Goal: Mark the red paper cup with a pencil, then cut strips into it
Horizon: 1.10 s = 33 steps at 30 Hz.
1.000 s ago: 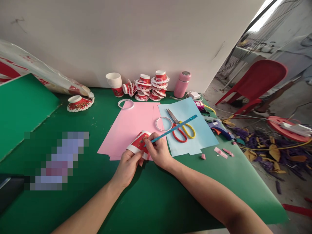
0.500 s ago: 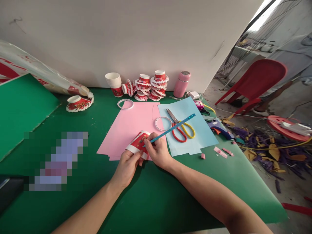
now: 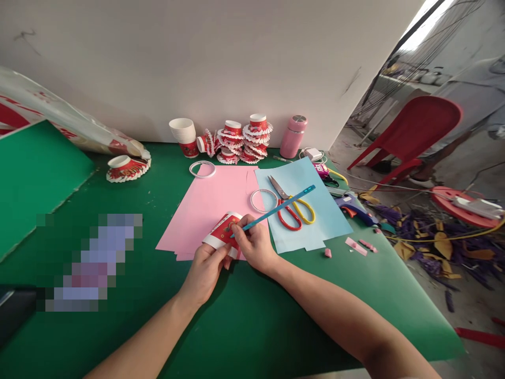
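Left hand (image 3: pixel 203 273) is gripping a red-and-white paper cup (image 3: pixel 219 232); right hand (image 3: pixel 256 245) is pinching a slim blue pen (image 3: pixel 276 209), pointing down-left, overlapping red-and-yellow-handled metal scissors (image 3: pixel 281 189).

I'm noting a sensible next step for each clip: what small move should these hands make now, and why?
Probably a short, light stroke of the slender blue tool along the paper cup: the right hand grips the tool like a pen, its tip at the red printed side, while the left hand holds the cup by its lower edge.
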Each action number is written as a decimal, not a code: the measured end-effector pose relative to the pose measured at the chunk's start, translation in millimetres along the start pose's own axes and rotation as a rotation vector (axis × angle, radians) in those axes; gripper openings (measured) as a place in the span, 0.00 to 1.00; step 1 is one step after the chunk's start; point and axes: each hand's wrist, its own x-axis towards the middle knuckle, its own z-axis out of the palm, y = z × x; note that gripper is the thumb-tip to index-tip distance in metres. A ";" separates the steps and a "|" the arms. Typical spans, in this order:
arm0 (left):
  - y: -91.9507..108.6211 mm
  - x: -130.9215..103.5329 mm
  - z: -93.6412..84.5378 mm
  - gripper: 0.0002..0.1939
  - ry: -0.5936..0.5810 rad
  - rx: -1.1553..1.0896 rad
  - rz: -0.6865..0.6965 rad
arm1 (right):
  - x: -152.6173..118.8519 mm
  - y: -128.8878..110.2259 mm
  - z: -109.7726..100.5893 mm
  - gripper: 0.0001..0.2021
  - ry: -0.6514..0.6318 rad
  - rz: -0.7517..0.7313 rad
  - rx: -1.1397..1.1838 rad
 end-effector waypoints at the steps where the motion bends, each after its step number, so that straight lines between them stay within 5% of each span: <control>1: 0.0 0.0 0.1 0.14 0.002 -0.003 -0.001 | 0.2 0.0 -0.3 0.10 0.001 -0.006 -0.005; 8: 2.5 -0.5 1.7 0.13 0.014 -0.047 -0.011 | 2.6 1.7 -2.2 0.11 0.021 -0.026 0.070; 16: 9.5 4.1 1.0 0.08 0.061 -0.296 -0.150 | 10.1 12.2 -8.0 0.14 0.345 -0.117 0.215; 23: 16.3 0.7 0.1 0.09 0.028 -0.373 -0.241 | 4.3 3.8 -12.2 0.16 0.112 -0.156 0.106; 33: 10.5 -0.4 -0.4 0.07 -0.090 -0.294 -0.131 | 7.3 13.2 -7.4 0.16 0.131 -0.117 0.094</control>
